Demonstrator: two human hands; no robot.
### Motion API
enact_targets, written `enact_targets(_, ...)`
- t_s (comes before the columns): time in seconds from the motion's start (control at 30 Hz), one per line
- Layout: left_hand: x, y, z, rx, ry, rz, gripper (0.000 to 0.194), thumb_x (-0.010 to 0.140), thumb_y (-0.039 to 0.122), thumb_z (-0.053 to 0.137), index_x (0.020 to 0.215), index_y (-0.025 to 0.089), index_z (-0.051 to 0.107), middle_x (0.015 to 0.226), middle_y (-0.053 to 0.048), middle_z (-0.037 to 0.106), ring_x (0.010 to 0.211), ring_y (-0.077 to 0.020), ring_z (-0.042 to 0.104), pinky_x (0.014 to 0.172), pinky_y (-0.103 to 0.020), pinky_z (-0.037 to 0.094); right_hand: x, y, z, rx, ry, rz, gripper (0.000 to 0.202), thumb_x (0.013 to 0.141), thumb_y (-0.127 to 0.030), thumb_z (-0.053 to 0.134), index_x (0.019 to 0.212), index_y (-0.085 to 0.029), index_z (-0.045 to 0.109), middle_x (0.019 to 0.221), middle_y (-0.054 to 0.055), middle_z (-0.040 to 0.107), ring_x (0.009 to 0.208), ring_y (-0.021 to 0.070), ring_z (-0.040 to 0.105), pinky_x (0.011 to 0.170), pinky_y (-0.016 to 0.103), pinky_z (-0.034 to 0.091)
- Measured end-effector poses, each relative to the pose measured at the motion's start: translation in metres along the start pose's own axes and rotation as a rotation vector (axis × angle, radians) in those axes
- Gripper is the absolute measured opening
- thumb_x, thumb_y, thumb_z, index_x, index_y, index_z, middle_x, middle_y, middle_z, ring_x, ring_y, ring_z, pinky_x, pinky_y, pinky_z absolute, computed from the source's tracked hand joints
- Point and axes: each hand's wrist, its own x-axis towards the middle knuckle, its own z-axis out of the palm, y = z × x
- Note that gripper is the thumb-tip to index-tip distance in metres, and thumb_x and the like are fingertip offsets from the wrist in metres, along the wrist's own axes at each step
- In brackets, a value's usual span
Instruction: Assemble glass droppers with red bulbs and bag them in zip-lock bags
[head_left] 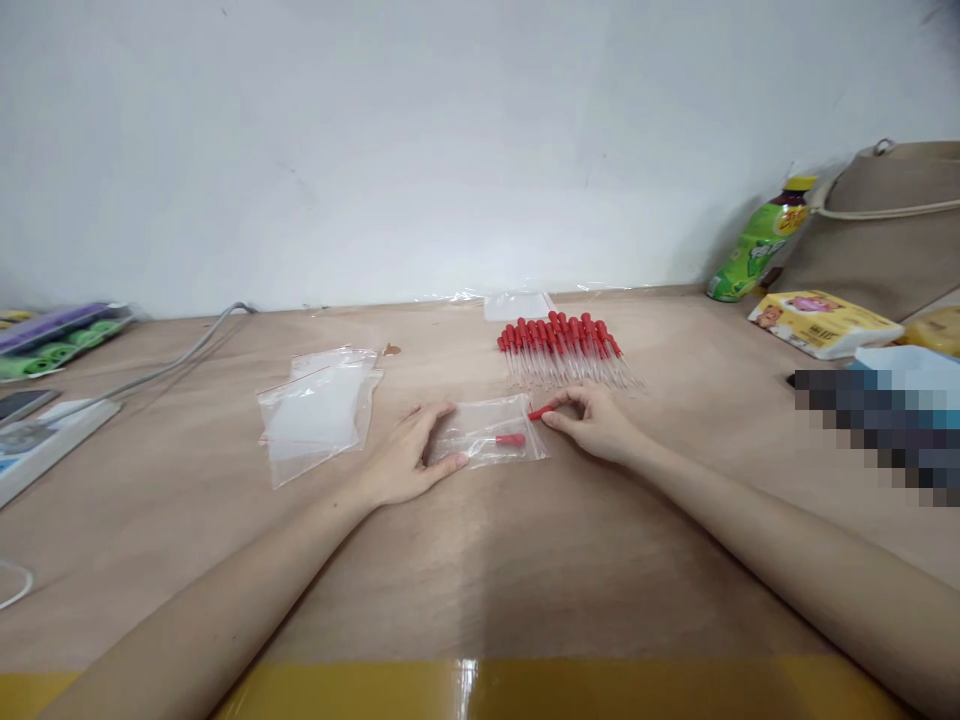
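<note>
A clear zip bag (480, 418) lies flat on the table in front of me, with one red-bulbed dropper (511, 440) inside it. My left hand (411, 455) grips the bag's left end, thumb on the near side and fingers on the far side. Between the thumb and fingers of my right hand (589, 422) is the red bulb of another dropper (540, 412). That bulb is at the bag's right end; its thin tube is hard to make out against the plastic. Just beyond, a row of red-bulbed droppers (562, 345) lies with bulbs pointing away from me.
Several flat clear bags (319, 410) lie to the left. A white power strip (56, 440) and a pack of green and purple rolls (64, 335) are farther left. At right stand a green bottle (757, 245), a yellow tissue pack (821, 320) and a grey-brown bag (885, 235).
</note>
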Motion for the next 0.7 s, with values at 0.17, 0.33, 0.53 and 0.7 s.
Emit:
enact_targets(0.17,0.001,-0.002,0.001,0.009,-0.017,-0.001,0.061,0.081,0.051,0.048,0.130,0.018,0.032,0.132,-0.011,0.044,0.122,-0.0286,0.039,0.100,-0.046,0.034,-0.002,0.000,-0.005,-0.056,-0.011,-0.078,0.019,0.071,-0.042,0.062,0.080,-0.026,0.069,0.101,0.006,0.054,0.096,0.0229,0.048,0.085,0.041,0.036)
enact_targets(0.33,0.003,-0.001,0.002,0.034,-0.032,0.029,0.061,0.083,0.051,0.045,0.132,0.018,0.029,0.132,-0.010,0.044,0.121,-0.0255,0.041,0.107,-0.047,0.022,-0.007,-0.012,0.008,-0.082,0.054,-0.179,0.015,0.073,-0.039,0.062,0.081,-0.029,0.070,0.102,0.005,0.055,0.100,0.0234,0.046,0.090,0.045,0.031)
enact_targets(0.53,0.004,0.003,0.000,0.015,-0.039,0.032,0.060,0.083,0.052,0.044,0.132,0.019,0.030,0.132,-0.009,0.045,0.121,-0.0244,0.041,0.107,-0.046,0.021,-0.012,-0.020,0.017,-0.115,0.106,-0.203,0.016,0.078,-0.032,0.056,0.074,-0.025,0.070,0.094,0.005,0.059,0.092,0.0214,0.049,0.086,0.042,0.035)
enact_targets(0.7,0.004,0.002,0.000,-0.013,-0.028,0.049,0.048,0.083,0.050,0.046,0.120,0.020,0.040,0.129,-0.009,0.047,0.119,-0.0240,0.044,0.106,-0.046,0.024,-0.013,-0.016,0.013,-0.108,-0.017,-0.297,0.021,0.083,-0.035,0.050,0.090,-0.030,0.069,0.107,0.005,0.055,0.104,0.0233,0.044,0.090,0.044,0.031)
